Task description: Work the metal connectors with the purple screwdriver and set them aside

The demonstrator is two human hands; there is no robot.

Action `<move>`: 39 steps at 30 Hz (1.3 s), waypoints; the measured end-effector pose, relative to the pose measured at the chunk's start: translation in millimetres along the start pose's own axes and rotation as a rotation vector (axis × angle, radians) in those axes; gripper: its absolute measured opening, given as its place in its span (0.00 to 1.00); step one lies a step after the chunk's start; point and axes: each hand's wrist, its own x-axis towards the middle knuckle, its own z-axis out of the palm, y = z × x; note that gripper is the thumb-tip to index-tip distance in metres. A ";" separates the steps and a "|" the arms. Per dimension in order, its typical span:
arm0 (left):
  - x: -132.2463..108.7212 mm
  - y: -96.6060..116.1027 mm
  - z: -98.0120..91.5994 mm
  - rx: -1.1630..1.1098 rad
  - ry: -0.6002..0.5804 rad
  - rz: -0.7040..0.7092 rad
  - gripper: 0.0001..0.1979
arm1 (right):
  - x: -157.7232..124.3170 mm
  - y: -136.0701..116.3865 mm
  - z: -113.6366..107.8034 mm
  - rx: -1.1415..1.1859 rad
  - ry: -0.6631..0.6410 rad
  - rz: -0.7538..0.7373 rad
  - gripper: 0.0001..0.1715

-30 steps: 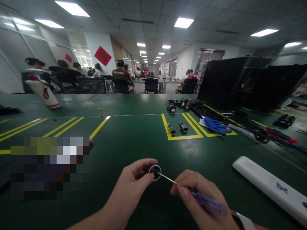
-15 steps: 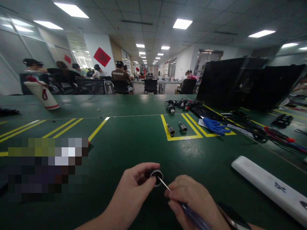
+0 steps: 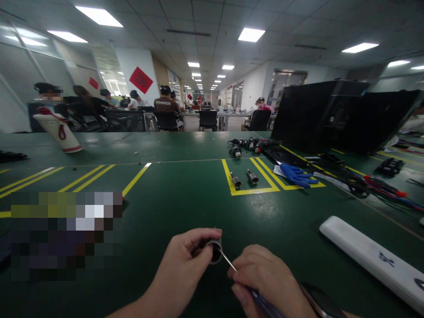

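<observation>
My left hand [image 3: 185, 269] is closed around a round, hollow metal socket [image 3: 216, 256], gripping it between thumb and fingers with its open mouth turned to the right. In my right hand [image 3: 265, 274] is a screwdriver [image 3: 261, 302] with a dark bluish handle. Its thin steel shaft reaches into the mouth of the socket, where the tip is hidden. Two similar metal sockets with narrow shanks, one on the left [image 3: 236, 180] and one on the right [image 3: 252, 176], lie inside a yellow taped box farther up the green table [image 3: 185, 203].
A long white case [image 3: 367, 260] lies to the right. Beyond the taped box are a blue glove [image 3: 296, 175], dark metal parts [image 3: 236, 151], cables and large black monitors [image 3: 308, 115]. A tilted paper cup [image 3: 61, 132] stands far left; a pixelated patch covers the near left.
The socket in my left hand has tilted and sunk slightly, its mouth now facing a little lower. The screwdriver shaft stays in it, and my right hand has shifted slightly down.
</observation>
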 end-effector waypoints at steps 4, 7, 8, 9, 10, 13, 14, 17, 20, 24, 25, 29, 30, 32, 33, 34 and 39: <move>1.0 -1.7 -0.9 0.011 -0.019 0.040 0.09 | 4.5 -0.7 -7.5 -0.035 -0.076 -0.013 0.06; 3.0 -10.1 -3.5 0.079 -0.024 0.138 0.10 | 6.8 -1.5 -13.4 -0.040 -0.101 -0.022 0.07; 4.4 -13.9 -4.8 0.127 -0.020 0.187 0.10 | 7.3 -1.8 -14.4 -0.032 -0.084 -0.024 0.06; 6.3 -17.8 -6.2 0.187 -0.027 0.236 0.12 | 7.6 -2.1 -14.6 -0.022 -0.059 -0.022 0.06; 8.7 -21.4 -7.7 0.247 -0.021 0.276 0.12 | 7.8 -2.4 -14.1 -0.013 -0.035 -0.013 0.05; 17.9 -28.8 -13.0 0.417 -0.002 0.336 0.14 | 8.6 -2.8 -9.9 -0.008 -0.009 0.095 0.08; 21.4 -30.1 -15.1 0.464 0.005 0.347 0.14 | 8.9 -2.4 -8.2 -0.003 -0.022 0.154 0.08; 32.5 -32.8 -22.6 0.559 0.032 0.371 0.14 | 8.7 1.6 -3.8 0.055 -0.065 0.333 0.08; 43.4 -36.8 -31.9 0.559 0.064 0.363 0.12 | 7.3 7.9 -1.0 0.127 -0.084 0.473 0.07; 55.6 -44.5 -43.5 0.464 0.112 0.333 0.13 | 5.9 12.6 1.2 0.172 -0.094 0.610 0.07; 58.1 -46.6 -45.7 0.439 0.116 0.323 0.13 | 5.9 12.8 1.7 0.180 -0.100 0.628 0.07; 65.7 -55.0 -50.8 0.356 0.079 0.291 0.17 | 6.4 11.6 4.0 0.202 -0.108 0.632 0.06; 66.9 -56.4 -51.3 0.337 0.065 0.292 0.18 | 6.7 11.0 4.5 0.202 -0.112 0.629 0.06; 68.2 -57.2 -51.7 0.316 0.042 0.302 0.21 | 7.7 9.9 5.3 0.193 -0.118 0.628 0.06; 68.2 -56.3 -51.6 0.319 0.036 0.307 0.22 | 8.2 9.5 5.6 0.188 -0.119 0.625 0.06; 67.9 -54.6 -51.4 0.333 0.031 0.312 0.23 | 8.6 9.1 5.8 0.184 -0.118 0.621 0.06; 62.6 -40.7 -50.4 0.538 0.005 0.356 0.21 | 7.9 8.9 6.0 0.169 -0.134 0.589 0.06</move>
